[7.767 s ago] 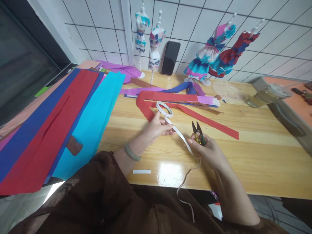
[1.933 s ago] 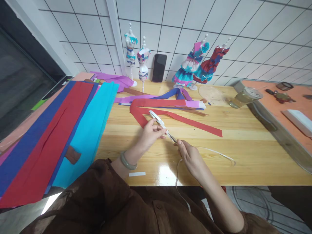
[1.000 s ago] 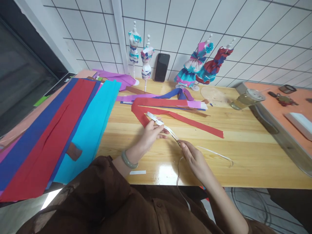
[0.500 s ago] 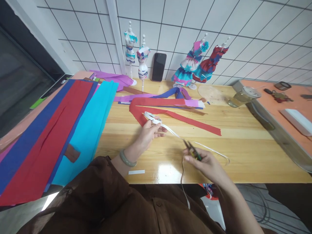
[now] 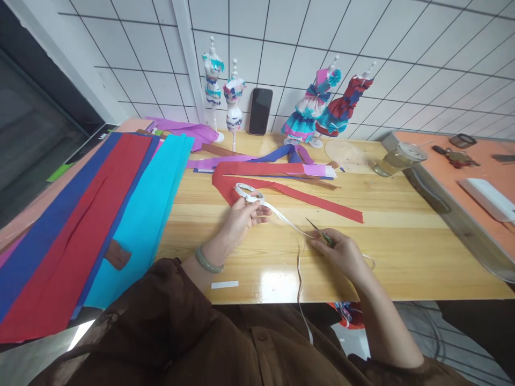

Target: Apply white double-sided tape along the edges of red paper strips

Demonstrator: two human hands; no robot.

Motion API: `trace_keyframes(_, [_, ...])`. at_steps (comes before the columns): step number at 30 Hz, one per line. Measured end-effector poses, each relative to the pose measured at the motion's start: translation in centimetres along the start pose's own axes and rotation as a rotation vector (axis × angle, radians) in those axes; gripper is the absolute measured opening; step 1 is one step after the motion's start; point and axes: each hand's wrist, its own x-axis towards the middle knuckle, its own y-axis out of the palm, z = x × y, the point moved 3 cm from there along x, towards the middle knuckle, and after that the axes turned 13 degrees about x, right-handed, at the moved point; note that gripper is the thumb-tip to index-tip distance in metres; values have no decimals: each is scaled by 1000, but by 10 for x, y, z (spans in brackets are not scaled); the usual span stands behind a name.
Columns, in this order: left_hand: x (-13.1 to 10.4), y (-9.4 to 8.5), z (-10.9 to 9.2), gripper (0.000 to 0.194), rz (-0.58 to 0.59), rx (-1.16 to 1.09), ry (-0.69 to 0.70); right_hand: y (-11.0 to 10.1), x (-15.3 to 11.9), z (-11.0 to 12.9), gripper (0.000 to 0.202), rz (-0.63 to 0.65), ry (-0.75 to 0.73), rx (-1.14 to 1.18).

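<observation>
Wooden tabletop [image 5: 402,241] — left hand [image 5: 240,219] pinches white tape roll [image 5: 243,196], right hand [image 5: 341,253] curls closed round snips [image 5: 322,233].

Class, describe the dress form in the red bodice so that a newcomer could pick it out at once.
Start at the white tiled wall behind the wooden table. At its foot, right of the black phone, two clothed forms stand close together. The red-bodiced form is the right-hand one; its neighbour has a pink-and-white upper part.

White tape roll [image 5: 243,192], tilted, tail unwound, dark-bladed snips [image 5: 321,232] in right hand [image 5: 337,252]
</observation>
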Motion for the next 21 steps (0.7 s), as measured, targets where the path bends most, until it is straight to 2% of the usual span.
trace_keyframes(6, [4, -5, 3, 29, -13, -26, 9, -6, -2, -2, 37, 18, 79, 233])
trace_keyframes(11, [10, -10, 8, 24, -52, -22, -10, -18, 4, -5, 36, -20, 114, 308])
trace_keyframes(15, [14, -14, 12, 23, -66, -32, -14, -23, 20, 1, 41, -6, 96, 304])
trace_keyframes(21, [21, -21, 10, 18, -86, -38, 1, -24, 57, 12, 45, -46, 8, 105])
